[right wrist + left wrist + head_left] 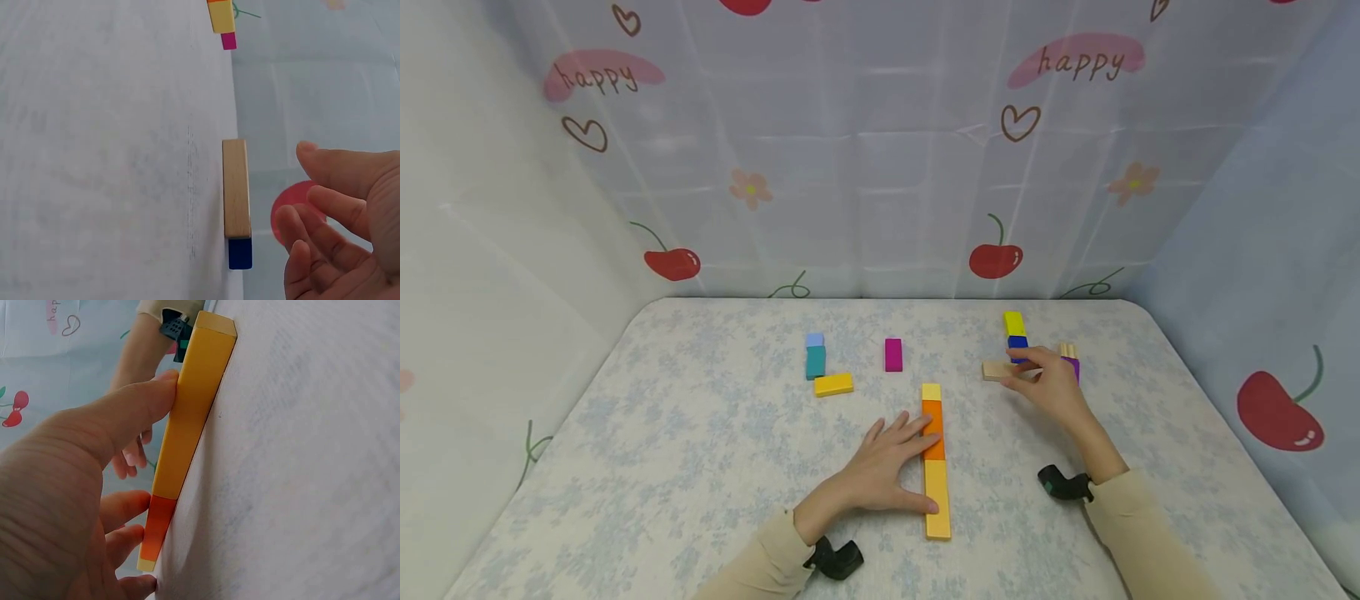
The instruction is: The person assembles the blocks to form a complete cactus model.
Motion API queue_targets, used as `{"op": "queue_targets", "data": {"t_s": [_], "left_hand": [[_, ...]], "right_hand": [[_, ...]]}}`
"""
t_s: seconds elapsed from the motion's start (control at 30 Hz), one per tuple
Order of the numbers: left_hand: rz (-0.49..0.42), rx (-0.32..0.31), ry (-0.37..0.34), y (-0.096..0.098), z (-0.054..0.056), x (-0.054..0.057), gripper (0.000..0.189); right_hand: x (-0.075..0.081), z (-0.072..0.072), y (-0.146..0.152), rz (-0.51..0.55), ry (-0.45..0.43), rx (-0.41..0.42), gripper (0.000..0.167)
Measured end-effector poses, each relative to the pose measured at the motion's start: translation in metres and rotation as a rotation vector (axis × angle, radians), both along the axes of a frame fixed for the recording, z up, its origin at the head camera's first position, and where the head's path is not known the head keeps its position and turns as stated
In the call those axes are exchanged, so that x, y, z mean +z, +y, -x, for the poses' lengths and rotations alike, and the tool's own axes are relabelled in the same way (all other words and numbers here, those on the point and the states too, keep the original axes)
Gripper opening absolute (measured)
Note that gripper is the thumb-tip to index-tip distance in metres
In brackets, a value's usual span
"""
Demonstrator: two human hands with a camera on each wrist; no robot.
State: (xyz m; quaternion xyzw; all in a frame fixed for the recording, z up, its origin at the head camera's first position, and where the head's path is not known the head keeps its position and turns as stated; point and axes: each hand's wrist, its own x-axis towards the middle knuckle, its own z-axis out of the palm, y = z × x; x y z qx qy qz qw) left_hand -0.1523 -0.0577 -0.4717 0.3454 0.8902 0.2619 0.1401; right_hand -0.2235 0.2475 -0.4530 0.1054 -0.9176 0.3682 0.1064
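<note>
A row of blocks lies end to end in the middle of the table: a long yellow-orange block (937,521), an orange block (934,450) and a pale yellow one (931,392) at the far end. My left hand (876,475) rests along the row's left side with spread fingers, its thumb at the long block and fingertips at the orange. Over the plain wooden block (235,187), my right hand (1051,392) hovers with loosely bent fingers. The right wrist view shows a gap between these fingers and the block. Behind it is a blue block (240,254).
Beyond the blue block lies a yellow block (1014,323). A purple block (1077,367) with pale rods (1067,350) is partly hidden by the right hand. Farther left are magenta (892,355), teal (816,362), light blue (815,340) and golden yellow (833,384) blocks.
</note>
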Motion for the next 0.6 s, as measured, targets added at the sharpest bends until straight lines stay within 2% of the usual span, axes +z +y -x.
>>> {"op": "queue_targets", "data": {"t_s": [0.13,0.27,0.6], "left_hand": [[0.002,0.001,0.004,0.0001,-0.0001,0.0007,0.089],[0.002,0.001,0.01,0.0002,-0.0002,0.0007,0.089],[0.004,0.006,0.008,0.001,-0.001,0.0011,0.089]], "right_hand": [[-0.0024,0.0005,0.0077,0.0,0.002,-0.054,0.049],[-0.0046,0.0004,0.0107,0.003,-0.018,-0.072,0.05],[-0.0093,0.0022,0.0095,0.007,-0.131,-0.113,0.049]]}}
